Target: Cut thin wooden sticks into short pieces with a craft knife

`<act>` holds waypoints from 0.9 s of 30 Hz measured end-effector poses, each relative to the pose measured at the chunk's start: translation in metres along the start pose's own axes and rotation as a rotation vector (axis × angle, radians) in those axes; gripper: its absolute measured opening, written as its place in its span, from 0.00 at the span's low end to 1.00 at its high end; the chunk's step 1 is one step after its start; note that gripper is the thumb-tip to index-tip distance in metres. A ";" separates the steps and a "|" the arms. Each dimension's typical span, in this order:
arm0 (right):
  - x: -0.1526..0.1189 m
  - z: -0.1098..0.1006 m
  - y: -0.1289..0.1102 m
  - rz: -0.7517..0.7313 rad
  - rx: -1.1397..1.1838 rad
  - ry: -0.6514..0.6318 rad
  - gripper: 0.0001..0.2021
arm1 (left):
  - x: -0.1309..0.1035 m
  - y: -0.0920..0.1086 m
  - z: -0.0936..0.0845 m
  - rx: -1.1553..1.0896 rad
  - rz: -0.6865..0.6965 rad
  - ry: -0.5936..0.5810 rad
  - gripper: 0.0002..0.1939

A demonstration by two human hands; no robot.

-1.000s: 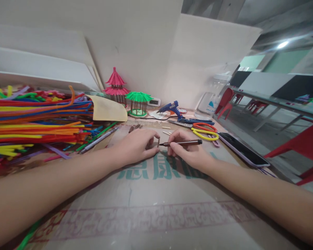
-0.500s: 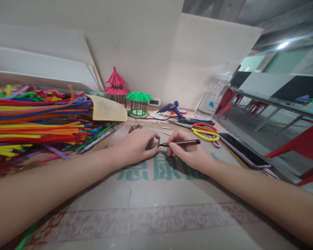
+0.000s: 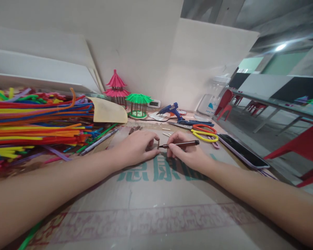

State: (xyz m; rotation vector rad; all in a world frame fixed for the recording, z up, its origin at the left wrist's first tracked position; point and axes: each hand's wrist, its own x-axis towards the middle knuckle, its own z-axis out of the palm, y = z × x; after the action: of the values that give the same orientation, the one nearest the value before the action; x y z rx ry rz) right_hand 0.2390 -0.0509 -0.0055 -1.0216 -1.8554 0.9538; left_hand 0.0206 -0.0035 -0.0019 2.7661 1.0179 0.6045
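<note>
Between the thumb and index finger of my left hand (image 3: pixel 138 147) a short, thin brown stick (image 3: pixel 158 143) is pinched upright. My right hand (image 3: pixel 184 149) grips a brown marker pen (image 3: pixel 185 143) like a writing tool, its tip pointing left at the stick, close to or touching its lower part. Behind the hands lie a few pale short sticks (image 3: pixel 167 134). Several brown short pieces (image 3: pixel 134 129) rest just beyond my left hand. Both hands are low over the printed cardboard sheet (image 3: pixel 156 194).
Colourful pipe cleaners (image 3: pixel 36 113) are piled at left. Behind stand a pink-roofed pagoda model (image 3: pixel 116 86) and a green-roofed pavilion model (image 3: pixel 138 104). A blue glue gun (image 3: pixel 172 109), scissors (image 3: pixel 205 132), a phone (image 3: pixel 242 151) and a clear bottle (image 3: pixel 211 100) sit to the right.
Both hands stay nearly in place, still holding the stick and the marker pen. The marker has shifted only very slightly; the camera view has tilted a little.
</note>
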 end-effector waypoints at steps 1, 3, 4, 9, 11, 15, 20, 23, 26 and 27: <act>0.000 0.000 0.000 0.007 -0.003 -0.006 0.05 | 0.000 0.000 0.000 0.000 0.001 0.002 0.14; 0.000 0.000 0.000 0.018 -0.006 -0.019 0.05 | 0.000 0.000 0.000 0.000 0.001 -0.004 0.13; 0.000 0.000 0.000 0.021 -0.003 -0.021 0.06 | 0.000 0.000 0.000 0.002 -0.002 -0.008 0.13; -0.001 0.000 0.003 0.018 -0.001 -0.003 0.06 | 0.001 0.001 0.000 0.008 -0.003 -0.007 0.14; 0.000 0.000 0.004 0.010 -0.006 -0.006 0.05 | 0.000 0.001 0.000 0.011 -0.002 -0.002 0.14; 0.000 0.001 0.007 0.006 -0.002 -0.001 0.05 | 0.000 0.001 -0.001 0.011 -0.004 -0.012 0.12; 0.001 0.000 0.007 -0.003 -0.006 -0.019 0.04 | -0.001 0.001 -0.002 0.013 -0.005 -0.010 0.11; 0.001 0.000 0.008 -0.003 -0.006 -0.008 0.05 | -0.002 0.001 -0.002 0.014 0.001 -0.003 0.12; 0.001 0.000 0.008 -0.001 -0.007 -0.023 0.05 | -0.002 0.000 -0.001 0.009 0.010 0.004 0.12; 0.001 0.000 0.008 0.001 -0.006 -0.027 0.05 | -0.001 0.000 -0.001 0.008 0.011 0.006 0.11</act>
State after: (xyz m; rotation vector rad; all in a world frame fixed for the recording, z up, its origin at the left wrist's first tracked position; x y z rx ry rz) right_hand 0.2406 -0.0471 -0.0123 -1.0175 -1.8810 0.9674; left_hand 0.0191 -0.0043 -0.0015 2.7799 1.0096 0.6113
